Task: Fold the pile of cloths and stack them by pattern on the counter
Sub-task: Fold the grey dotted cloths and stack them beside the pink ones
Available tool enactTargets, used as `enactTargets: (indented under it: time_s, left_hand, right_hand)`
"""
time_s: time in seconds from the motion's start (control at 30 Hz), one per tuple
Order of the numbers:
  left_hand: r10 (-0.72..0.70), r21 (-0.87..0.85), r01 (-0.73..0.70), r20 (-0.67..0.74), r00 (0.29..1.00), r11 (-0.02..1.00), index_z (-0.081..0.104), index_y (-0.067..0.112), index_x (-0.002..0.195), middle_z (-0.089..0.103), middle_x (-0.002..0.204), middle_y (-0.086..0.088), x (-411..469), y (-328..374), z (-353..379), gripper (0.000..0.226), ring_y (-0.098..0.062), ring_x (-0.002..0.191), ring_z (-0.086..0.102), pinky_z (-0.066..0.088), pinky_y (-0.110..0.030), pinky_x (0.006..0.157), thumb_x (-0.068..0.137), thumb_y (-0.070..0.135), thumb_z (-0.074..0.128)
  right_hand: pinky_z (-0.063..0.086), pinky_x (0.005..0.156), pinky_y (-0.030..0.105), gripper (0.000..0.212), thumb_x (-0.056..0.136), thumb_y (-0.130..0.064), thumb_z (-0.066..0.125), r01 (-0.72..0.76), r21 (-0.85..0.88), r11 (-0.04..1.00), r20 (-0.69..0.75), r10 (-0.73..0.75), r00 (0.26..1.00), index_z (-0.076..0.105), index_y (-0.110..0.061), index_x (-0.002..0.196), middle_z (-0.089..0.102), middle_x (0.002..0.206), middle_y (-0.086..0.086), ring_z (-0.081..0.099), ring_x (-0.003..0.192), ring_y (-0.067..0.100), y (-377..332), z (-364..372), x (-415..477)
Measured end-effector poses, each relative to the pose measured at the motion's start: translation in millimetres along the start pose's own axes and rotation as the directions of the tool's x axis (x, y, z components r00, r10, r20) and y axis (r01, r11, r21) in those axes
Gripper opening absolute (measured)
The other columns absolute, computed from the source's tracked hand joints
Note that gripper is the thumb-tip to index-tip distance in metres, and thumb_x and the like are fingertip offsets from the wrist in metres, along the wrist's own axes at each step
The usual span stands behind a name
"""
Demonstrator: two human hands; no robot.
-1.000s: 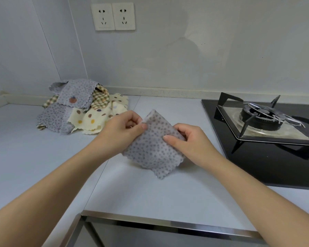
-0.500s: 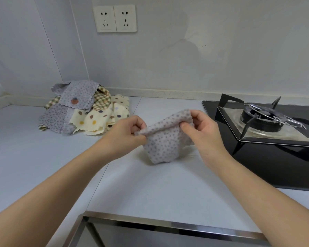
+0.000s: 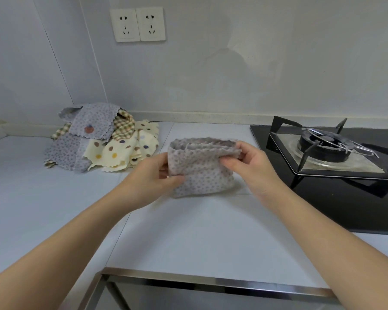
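Head view: the grey dotted cloth [image 3: 202, 173] is held folded over just to the left of the gas burner [image 3: 325, 146], its lower fold low over the surface [image 3: 188, 231], though I cannot tell if it touches. The left hand [image 3: 152, 175] pinches its left side, thumb in front; the right hand [image 3: 249, 162] pinches the scalloped top edges at the corner nearest the burner. It looks light, thin and limp, sagging between the grips, so it is best taken at corners and edges and kept taut, or the layers may slide apart. The pile of cloths [image 3: 103, 144], dotted and checked, lies unfolded well to the left of the burner, by the wall.
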State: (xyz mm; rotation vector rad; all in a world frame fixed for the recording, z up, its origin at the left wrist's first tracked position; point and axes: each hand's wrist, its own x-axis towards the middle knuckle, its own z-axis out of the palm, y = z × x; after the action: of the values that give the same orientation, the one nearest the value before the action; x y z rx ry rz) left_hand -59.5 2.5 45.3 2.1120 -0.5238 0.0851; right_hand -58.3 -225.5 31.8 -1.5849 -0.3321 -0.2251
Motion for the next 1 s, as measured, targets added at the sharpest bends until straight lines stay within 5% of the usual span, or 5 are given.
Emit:
enactTargets:
  time_s: [0.27,0.47,0.6,0.77,1.0]
  left_hand:
    - [0.413,0.306,-0.401,0.029,0.91,0.863,0.054,0.031,0.102,0.053,0.106,0.019,-5.7,21.1,-17.2,0.038,-0.007,0.089,0.055,0.043,-0.014,0.078,0.08,0.008,0.073]
    - [0.38,0.527,-0.448,0.239,0.894,0.722,0.054,0.041,0.104,0.043,0.11,0.021,-7.5,23.7,-30.9,0.025,-0.003,0.086,0.053,0.042,-0.016,0.071,0.083,0.042,0.066]
    - [0.365,0.549,-0.483,0.316,0.875,0.682,0.043,0.037,0.07,0.044,0.085,0.019,-11.3,36.3,-34.8,0.025,-0.006,0.074,0.05,0.038,-0.02,0.062,0.078,0.059,0.052]
    - [0.139,0.159,-0.272,0.564,0.814,0.949,0.066,0.027,0.099,0.065,0.097,0.01,-12.3,40.3,-35.0,0.026,-0.013,0.091,0.063,0.051,-0.032,0.082,0.08,0.043,0.071]
    - [-0.079,0.075,0.037,0.708,0.702,0.997,0.076,0.031,0.09,0.073,0.094,-0.004,-8.9,16.8,-50.3,0.026,-0.015,0.087,0.067,0.048,-0.026,0.084,0.074,0.052,0.074]
  right_hand:
    - [0.047,0.074,0.021,0.014,0.089,-0.001,0.063,0.191,-0.047,0.98,0.084,-0.186,0.979,0.06,-0.014,0.086,0.064,0.08,-0.011,0.058,0.079,0.006,-3.0,6.8,-6.7]
    - [0.039,0.069,0.026,0.004,0.092,-0.019,0.055,0.26,-0.104,0.96,0.093,-0.251,0.964,0.058,-0.019,0.089,0.054,0.077,-0.009,0.047,0.073,0.012,-2.1,10.9,-12.4]
    - [0.041,0.066,0.025,0.014,0.094,-0.033,0.05,0.339,-0.207,0.918,0.026,-0.341,0.94,0.057,-0.023,0.09,0.055,0.073,0.0,0.049,0.069,0.014,-3.8,12.6,-12.8]
    - [0.05,0.067,0.024,0.014,0.095,-0.026,0.05,0.23,-0.108,0.967,0.131,-0.215,0.968,0.06,-0.018,0.091,0.066,0.078,-0.006,0.062,0.072,0.011,-2.5,12.8,-12.1]
    - [0.039,0.06,0.033,0.021,0.095,-0.034,0.056,0.011,-0.18,0.984,0.186,0.023,0.982,0.058,-0.024,0.077,0.054,0.066,0.007,0.049,0.061,0.019,8.2,7.0,-3.6]
